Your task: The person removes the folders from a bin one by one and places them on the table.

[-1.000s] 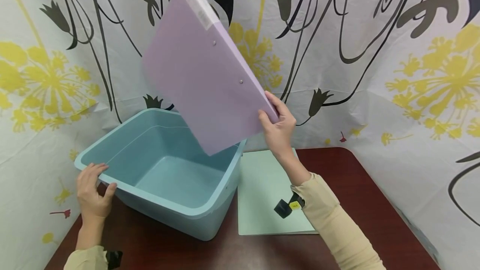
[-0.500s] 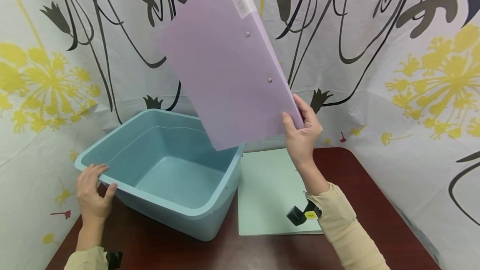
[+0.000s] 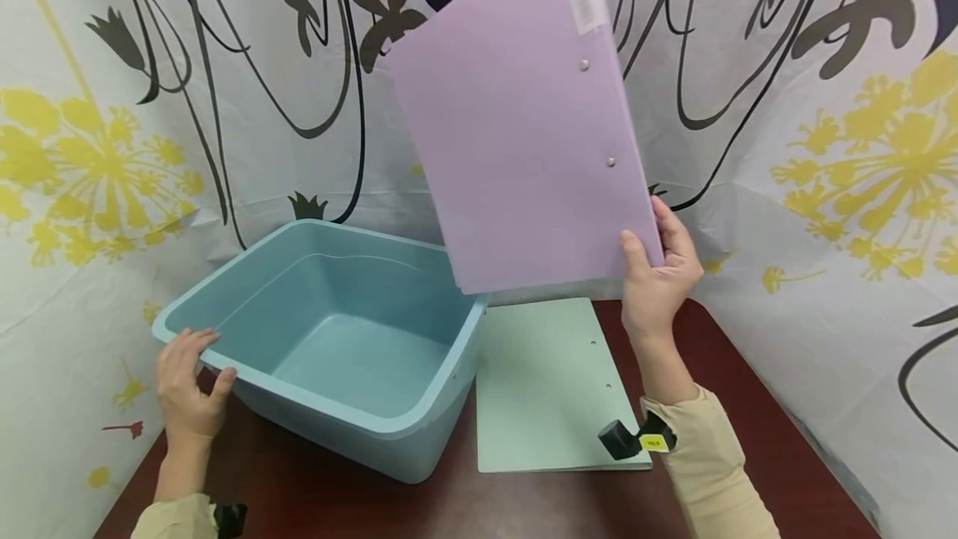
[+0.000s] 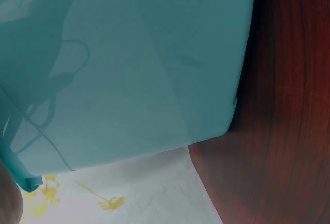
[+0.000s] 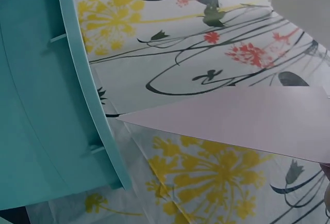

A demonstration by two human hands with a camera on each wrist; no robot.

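A light purple folder [image 3: 524, 148] with a clear label strip and two rivets along its spine is raised in the air. My right hand [image 3: 659, 289] grips its lower right corner, thumb on the near face. The folder's lower left corner overlaps the far right rim of a blue plastic tub [image 3: 299, 396] in the head view. My left hand [image 3: 187, 398] holds the tub's near left rim, fingers over the edge and thumb outside. In the left wrist view, the tub's outer wall [image 4: 144, 69] fills most of the frame. The right wrist view shows the folder [image 5: 232, 121] edge-on beside the tub.
A pale green folder [image 3: 546, 389] lies flat on the dark red-brown table [image 3: 509, 506], just right of the tub. Behind the table and at its sides hangs a white cloth [image 3: 816, 215] with flower prints.
The purple folder has moved right, away from over the tub, and turned more upright in my right hand. More of the green folder shows. My left hand has stayed on the rim.
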